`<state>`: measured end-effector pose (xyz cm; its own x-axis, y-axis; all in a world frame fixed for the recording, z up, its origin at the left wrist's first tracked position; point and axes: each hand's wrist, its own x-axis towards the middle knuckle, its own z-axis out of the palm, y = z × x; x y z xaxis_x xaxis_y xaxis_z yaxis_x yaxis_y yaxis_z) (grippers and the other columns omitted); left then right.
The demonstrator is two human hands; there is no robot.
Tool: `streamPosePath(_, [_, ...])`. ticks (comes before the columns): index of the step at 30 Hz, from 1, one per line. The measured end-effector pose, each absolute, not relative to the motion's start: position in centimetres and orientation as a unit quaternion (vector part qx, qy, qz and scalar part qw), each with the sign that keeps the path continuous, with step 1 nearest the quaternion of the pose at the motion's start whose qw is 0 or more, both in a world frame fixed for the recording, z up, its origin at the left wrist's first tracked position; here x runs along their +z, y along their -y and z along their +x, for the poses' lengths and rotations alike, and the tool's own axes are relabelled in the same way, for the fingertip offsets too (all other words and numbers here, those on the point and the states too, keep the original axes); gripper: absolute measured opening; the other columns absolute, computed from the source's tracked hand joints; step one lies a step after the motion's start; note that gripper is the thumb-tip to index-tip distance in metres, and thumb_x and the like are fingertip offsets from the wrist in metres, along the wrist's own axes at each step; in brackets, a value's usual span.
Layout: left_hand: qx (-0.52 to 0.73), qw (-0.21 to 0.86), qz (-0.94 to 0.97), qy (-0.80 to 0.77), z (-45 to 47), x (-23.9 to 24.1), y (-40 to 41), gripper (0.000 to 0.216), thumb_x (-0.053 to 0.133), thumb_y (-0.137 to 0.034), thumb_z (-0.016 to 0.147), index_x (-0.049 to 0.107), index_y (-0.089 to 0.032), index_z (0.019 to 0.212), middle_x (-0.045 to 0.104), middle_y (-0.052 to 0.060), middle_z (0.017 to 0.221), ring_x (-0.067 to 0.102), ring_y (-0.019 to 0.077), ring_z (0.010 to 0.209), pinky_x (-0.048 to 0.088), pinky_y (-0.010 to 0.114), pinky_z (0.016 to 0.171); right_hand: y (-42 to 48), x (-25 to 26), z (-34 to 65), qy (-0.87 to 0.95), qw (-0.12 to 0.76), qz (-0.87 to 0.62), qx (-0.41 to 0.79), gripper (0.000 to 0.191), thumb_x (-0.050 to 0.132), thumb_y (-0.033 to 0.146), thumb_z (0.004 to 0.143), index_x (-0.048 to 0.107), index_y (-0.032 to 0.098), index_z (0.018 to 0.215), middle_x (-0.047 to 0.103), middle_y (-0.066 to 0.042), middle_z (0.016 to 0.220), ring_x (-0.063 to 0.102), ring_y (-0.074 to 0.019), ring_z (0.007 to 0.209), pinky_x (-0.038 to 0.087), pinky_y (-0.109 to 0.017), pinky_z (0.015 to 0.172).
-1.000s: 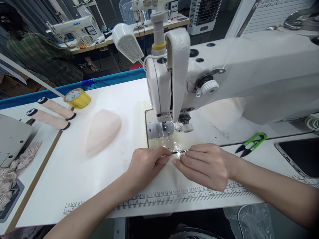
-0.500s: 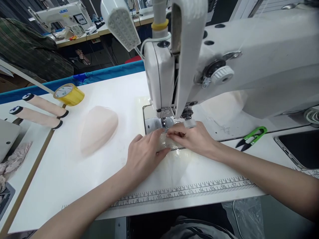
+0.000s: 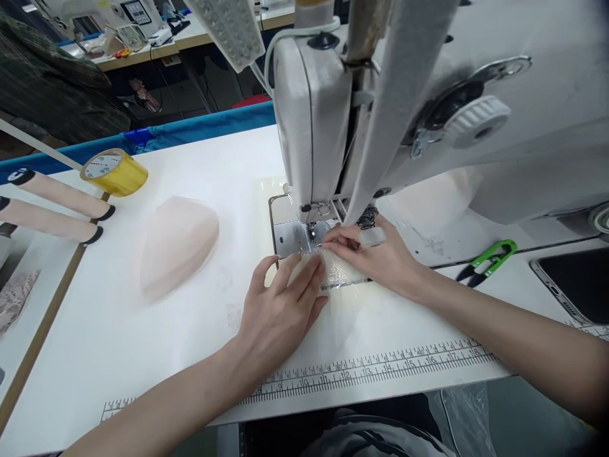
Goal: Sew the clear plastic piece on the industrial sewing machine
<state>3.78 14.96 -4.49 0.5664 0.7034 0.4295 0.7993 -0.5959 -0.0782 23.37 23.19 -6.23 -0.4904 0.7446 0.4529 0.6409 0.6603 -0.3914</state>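
Note:
A white sewing machine (image 3: 428,114) fills the upper right, its needle and presser foot (image 3: 313,232) over a metal plate. A sheer pale fabric piece (image 3: 333,304) lies on the white table in front of the needle. My left hand (image 3: 280,311) rests flat on this fabric, fingers stretched toward the presser foot. My right hand (image 3: 375,257) pinches the fabric's edge just right of the foot, fingertips nearly touching the needle area. What exactly sits between its fingertips is too small to make out beyond the fabric.
A stack of pale pink fabric pieces (image 3: 176,244) lies to the left, with a yellow tape roll (image 3: 113,171) and two pink thread cones (image 3: 57,206) beyond. Green thread snips (image 3: 485,259) and a phone (image 3: 575,285) lie at right. A ruler strip (image 3: 371,368) runs along the table's front edge.
Both hands moved the fabric away from me, from the plate's front edge up to the presser foot. My left hand went from pinching to lying flat. The view leaned closer.

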Motion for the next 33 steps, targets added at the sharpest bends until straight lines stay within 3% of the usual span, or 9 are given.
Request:
streamPosePath(5, [-0.183, 0.114, -0.874, 0.435, 3.5, -4.6, -15.9, 0.031, 0.055, -0.027, 0.096, 0.061, -0.018, 0.125, 0.066, 0.004, 0.123, 0.056, 0.0249, 0.117, 0.034, 0.043, 0.098, -21.8, -5.5, 24.0, 0.907, 0.269, -0.312, -0.084, 0.021, 0.050, 0.023, 0.101, 0.070, 0.016, 0.104, 0.064, -0.004, 0.076, 0.057, -0.0198, 0.076, 0.039, -0.036, 0.074])
streamPosePath(8, [-0.171, 0.117, -0.876, 0.436, 3.5, -4.5, -16.2, 0.033, 0.054, -0.030, 0.096, 0.060, -0.019, 0.126, 0.065, 0.004, 0.125, 0.055, 0.0256, 0.119, 0.034, 0.043, 0.097, -21.4, -5.4, 24.0, 0.917, 0.220, -0.301, -0.143, 0.023, 0.049, 0.021, 0.101, 0.070, 0.014, 0.106, 0.066, -0.007, 0.083, 0.057, -0.0221, 0.081, 0.038, -0.037, 0.073])
streamPosePath(17, [-0.142, 0.130, -0.866, 0.461, 3.7, -4.4, -16.1, 0.035, 0.050, -0.036, 0.098, 0.061, -0.020, 0.127, 0.062, 0.010, 0.128, 0.052, 0.0287, 0.125, 0.033, 0.047, 0.098, -21.8, -5.7, 24.0, 0.912, 0.200, -0.306, -0.186, 0.019, 0.053, 0.020, 0.098, 0.072, 0.017, 0.093, 0.065, -0.006, 0.080, 0.054, -0.0212, 0.081, 0.036, -0.037, 0.077])
streamPosePath(27, [-0.166, 0.101, -0.866, 0.461, 3.3, -4.6, -16.9, 0.036, 0.051, -0.036, 0.098, 0.060, -0.020, 0.128, 0.064, 0.008, 0.126, 0.051, 0.0273, 0.126, 0.027, 0.051, 0.109, -22.3, -6.1, 24.0, 0.916, 0.187, -0.312, -0.168, 0.025, 0.054, 0.014, 0.093, 0.068, 0.021, 0.074, 0.060, -0.006, 0.072, 0.053, -0.0240, 0.087, 0.039, -0.039, 0.077])
streamPosePath(33, [-0.174, 0.093, -0.865, 0.460, 3.0, -4.8, -16.9, 0.037, 0.051, -0.038, 0.097, 0.059, -0.020, 0.128, 0.064, 0.008, 0.126, 0.051, 0.0269, 0.126, 0.025, 0.052, 0.112, -22.4, -6.3, 24.1, 0.920, 0.182, -0.307, -0.163, 0.022, 0.052, 0.010, 0.094, 0.071, 0.020, 0.094, 0.061, -0.006, 0.074, 0.053, -0.0250, 0.089, 0.039, -0.039, 0.077])
